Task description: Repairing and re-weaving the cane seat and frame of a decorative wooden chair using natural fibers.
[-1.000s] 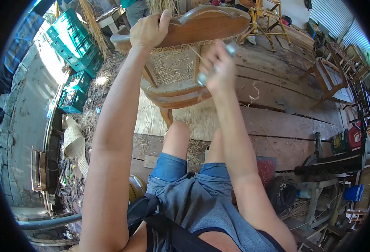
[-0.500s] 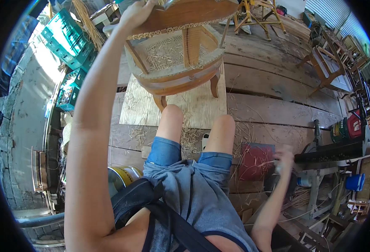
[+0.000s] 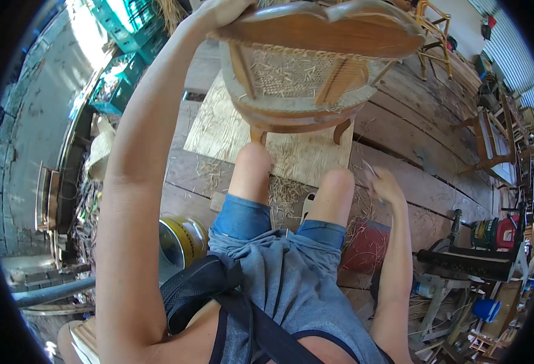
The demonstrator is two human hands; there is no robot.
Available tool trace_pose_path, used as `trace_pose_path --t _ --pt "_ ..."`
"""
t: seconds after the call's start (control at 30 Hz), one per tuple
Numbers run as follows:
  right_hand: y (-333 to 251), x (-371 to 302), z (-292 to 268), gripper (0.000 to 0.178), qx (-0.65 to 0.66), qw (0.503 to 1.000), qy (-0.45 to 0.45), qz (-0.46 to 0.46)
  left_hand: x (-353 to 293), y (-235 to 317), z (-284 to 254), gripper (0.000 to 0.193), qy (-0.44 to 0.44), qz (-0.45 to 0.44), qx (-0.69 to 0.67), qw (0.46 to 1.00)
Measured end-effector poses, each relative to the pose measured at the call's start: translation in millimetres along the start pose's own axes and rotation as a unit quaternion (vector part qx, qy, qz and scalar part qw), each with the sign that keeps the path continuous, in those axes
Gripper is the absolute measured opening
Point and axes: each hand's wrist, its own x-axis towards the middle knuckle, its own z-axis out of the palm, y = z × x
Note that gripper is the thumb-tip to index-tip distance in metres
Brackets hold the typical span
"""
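A wooden chair (image 3: 303, 125) with carved rails and woven cane stands in front of my knees, its curved top rail nearest me. My left hand (image 3: 227, 12) grips the left end of that top rail. Loose straw-like scraps lie on the cane seat (image 3: 285, 76). To the right of my right knee, my right hand (image 3: 387, 185) is raised with its fingers closed round a thin, pale, pointed tool (image 3: 369, 170). Blur hides the tool's exact kind. The right hand is apart from the chair.
Under the chair lies a plywood sheet (image 3: 209, 130) on the plank floor. A red box-like thing (image 3: 364, 246) strewn with cane strands is by my right leg. A yellow tin (image 3: 191, 239) stands at my left. Other wooden furniture (image 3: 491, 142) fills the right side.
My right hand has lifted from over the red thing and moved forward, toward the chair. The whole view has shifted, so the chair appears farther right. My left hand stays on the rail.
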Motion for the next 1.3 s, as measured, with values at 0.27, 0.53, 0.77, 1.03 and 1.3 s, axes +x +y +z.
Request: trace_pose_path --t 0.27,0.53,0.77,1.03,1.3 --pt "-240 -46 30 0.012 -0.366 0.768 0.33 -0.408 14 -21 8 0.074 -0.029 -0.009 0.011 0.999" --pt "-318 -38 54 0.023 -0.562 0.67 0.36 -0.326 13 -27 23 0.067 0.065 0.07 -0.044 0.994" --pt "-353 -44 57 0.014 -0.655 0.616 0.273 -0.343 4 -25 16 0.062 0.063 0.085 -0.053 0.993" --pt "-271 -63 83 0.019 -0.632 0.686 0.023 -0.361 1 -28 13 0.059 0.059 0.098 -0.063 0.991" --pt "-300 -44 41 0.016 -0.569 0.661 0.385 -0.301 4 -25 17 0.058 0.076 0.08 -0.041 0.993"
